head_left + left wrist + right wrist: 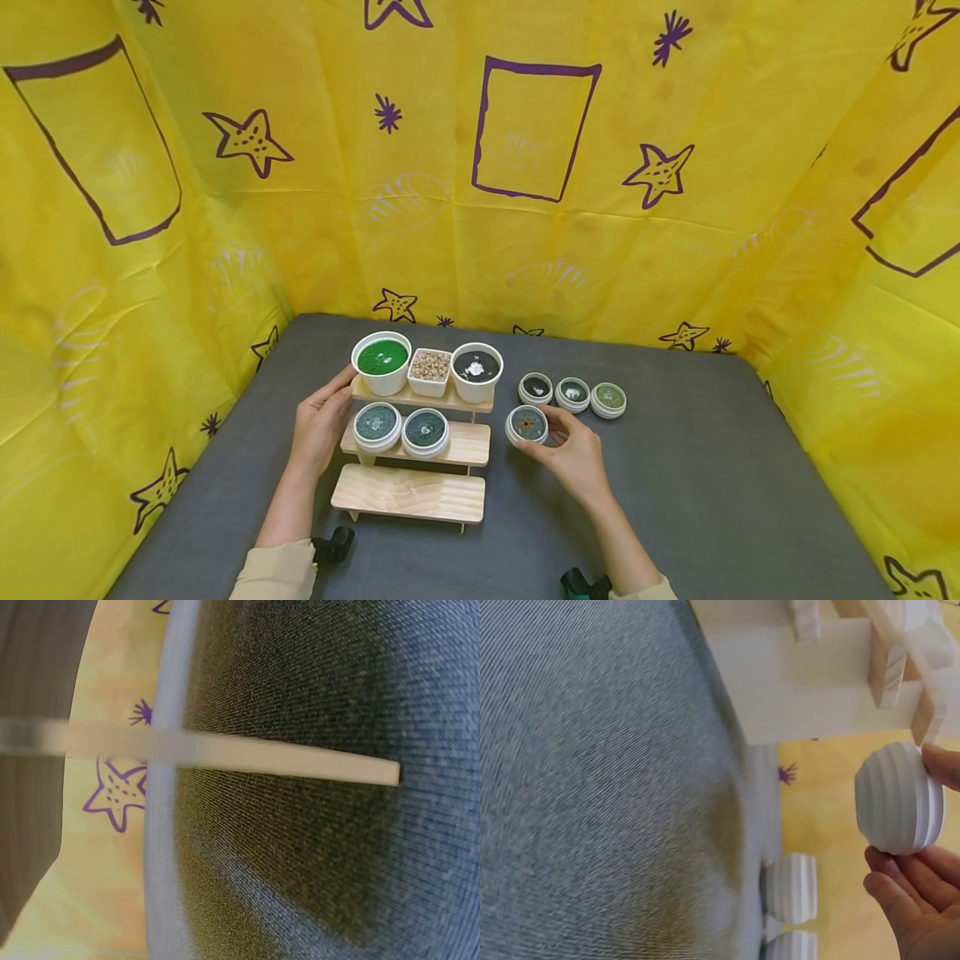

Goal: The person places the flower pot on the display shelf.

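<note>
In the head view, the right hand (573, 458) pinched a small jar (527, 425) by opposite sides, probably to keep its open top facing up. The jar was just right of the wooden stand (408, 493). The left hand (318, 429) touched the left end of the top shelf (420, 402), apparently steadying it; whether its fingers gripped could not be told. Larger cups (384, 382) sat on that shelf, perhaps so that two jars (377, 425) below showed in front. Three jars (573, 395) stood in a row on the table (697, 467).

The left wrist view showed a wooden strip (277, 757), but no hand.

In the right wrist view, thumb and fingers held the jar clear of the table.
</note>
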Demonstrator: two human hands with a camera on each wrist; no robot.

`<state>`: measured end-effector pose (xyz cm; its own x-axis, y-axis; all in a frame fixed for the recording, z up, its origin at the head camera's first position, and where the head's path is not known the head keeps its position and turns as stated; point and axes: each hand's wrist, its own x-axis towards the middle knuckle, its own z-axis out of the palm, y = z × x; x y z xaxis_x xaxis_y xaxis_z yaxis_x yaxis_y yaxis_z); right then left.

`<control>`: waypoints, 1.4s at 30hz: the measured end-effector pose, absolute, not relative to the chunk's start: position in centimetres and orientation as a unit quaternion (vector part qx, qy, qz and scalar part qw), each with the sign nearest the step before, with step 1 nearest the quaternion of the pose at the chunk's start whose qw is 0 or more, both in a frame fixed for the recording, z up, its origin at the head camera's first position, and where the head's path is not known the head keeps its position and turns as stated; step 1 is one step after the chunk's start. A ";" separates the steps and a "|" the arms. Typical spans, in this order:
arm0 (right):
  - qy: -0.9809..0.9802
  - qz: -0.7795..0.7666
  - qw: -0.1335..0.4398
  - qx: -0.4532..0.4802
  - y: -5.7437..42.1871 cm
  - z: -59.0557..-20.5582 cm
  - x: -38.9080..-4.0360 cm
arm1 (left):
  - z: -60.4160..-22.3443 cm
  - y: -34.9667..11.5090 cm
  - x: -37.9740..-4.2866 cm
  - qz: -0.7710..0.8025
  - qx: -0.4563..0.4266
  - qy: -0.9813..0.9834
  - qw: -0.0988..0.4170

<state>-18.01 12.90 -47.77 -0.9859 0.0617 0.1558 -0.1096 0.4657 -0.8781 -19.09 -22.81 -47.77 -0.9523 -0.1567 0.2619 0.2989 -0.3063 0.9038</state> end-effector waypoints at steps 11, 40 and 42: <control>-0.836 0.541 0.078 0.042 12.1 -46.5 -16.9 | -47.8 -22.9 -19.1 -0.808 -0.064 -0.568 0.143; -0.801 0.582 0.062 0.125 8.4 -45.0 -15.0 | -47.9 -22.9 -19.1 -0.805 -0.055 -0.574 0.140; -0.799 0.584 0.061 0.129 8.2 -44.9 -15.0 | -47.8 -22.8 -19.1 -0.805 -0.052 -0.574 0.139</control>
